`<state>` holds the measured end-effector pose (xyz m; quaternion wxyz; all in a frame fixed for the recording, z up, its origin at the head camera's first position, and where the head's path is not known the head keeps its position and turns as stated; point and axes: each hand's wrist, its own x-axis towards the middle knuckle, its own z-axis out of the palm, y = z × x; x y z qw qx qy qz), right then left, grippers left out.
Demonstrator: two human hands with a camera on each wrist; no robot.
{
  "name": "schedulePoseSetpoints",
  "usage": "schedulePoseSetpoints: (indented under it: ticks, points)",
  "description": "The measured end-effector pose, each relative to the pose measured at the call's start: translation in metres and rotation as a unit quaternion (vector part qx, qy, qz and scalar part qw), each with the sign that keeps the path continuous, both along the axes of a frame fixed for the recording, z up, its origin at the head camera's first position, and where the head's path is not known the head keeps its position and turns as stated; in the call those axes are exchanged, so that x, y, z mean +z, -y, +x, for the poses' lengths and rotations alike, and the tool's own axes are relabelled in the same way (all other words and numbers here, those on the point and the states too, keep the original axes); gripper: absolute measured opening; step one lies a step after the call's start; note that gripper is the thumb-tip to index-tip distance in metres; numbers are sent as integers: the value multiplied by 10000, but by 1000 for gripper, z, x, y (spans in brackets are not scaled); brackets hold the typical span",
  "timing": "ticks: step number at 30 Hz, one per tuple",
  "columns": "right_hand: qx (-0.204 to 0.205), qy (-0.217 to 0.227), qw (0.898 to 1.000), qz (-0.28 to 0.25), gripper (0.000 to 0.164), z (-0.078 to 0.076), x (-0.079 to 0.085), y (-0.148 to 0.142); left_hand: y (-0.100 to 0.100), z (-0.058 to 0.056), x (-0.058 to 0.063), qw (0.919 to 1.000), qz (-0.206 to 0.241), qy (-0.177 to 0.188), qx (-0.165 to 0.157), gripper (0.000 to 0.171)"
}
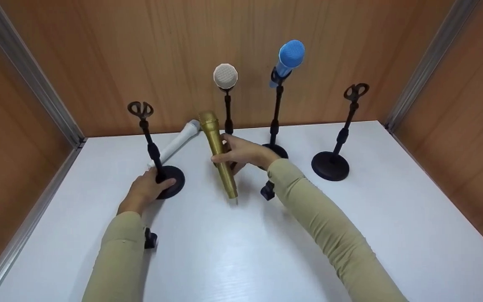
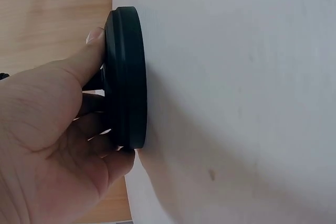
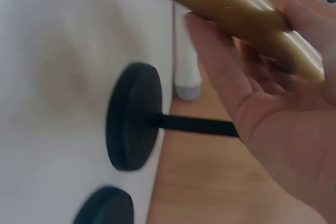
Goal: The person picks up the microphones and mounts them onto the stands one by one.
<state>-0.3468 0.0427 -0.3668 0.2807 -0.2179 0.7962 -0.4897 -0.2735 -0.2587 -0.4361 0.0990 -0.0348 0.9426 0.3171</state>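
My left hand [image 1: 143,191] grips the round base of a black microphone stand [image 1: 153,152], whose forked clip at the top holds nothing. In the left wrist view the thumb lies on the upper face of the base [image 2: 126,77] and the fingers curl at its rim. A gold microphone [image 1: 214,136] is held in my right hand [image 1: 245,152], off the table, its head tilted toward the back wall. Between the left stand and the gold microphone, a white microphone [image 1: 178,141] lies on the table, partly behind the stand.
At the back, one stand carries a microphone with a pale mesh head [image 1: 225,76]; another carries a blue microphone [image 1: 291,55]. Farther right is a black stand [image 1: 331,165] with a vacant clip. Wooden panels [image 1: 174,50] enclose the white table [image 1: 208,251] at the back and sides.
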Motion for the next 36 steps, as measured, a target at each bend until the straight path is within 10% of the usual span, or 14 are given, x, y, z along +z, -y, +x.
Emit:
schedulePoseSetpoints:
  ticks: [12,23,31,36]
  points:
    - [-10,-624,9920,1094,68,13,38,-47,-2,-4,5,9994,29,-342,61,64]
    - [-174,-1257,9806,1493,64,20,52,-70,-1,-5,5,9882,-327,-1468,305,29]
    - [-304,-1104,9752,1896,68,21,52,-83,-3,-11,24,9965,-562,-480,-399,35]
    - [-316,-996,9733,2044,66,23,52,-88,-3,-12,23,9946,-754,-523,-494,32]
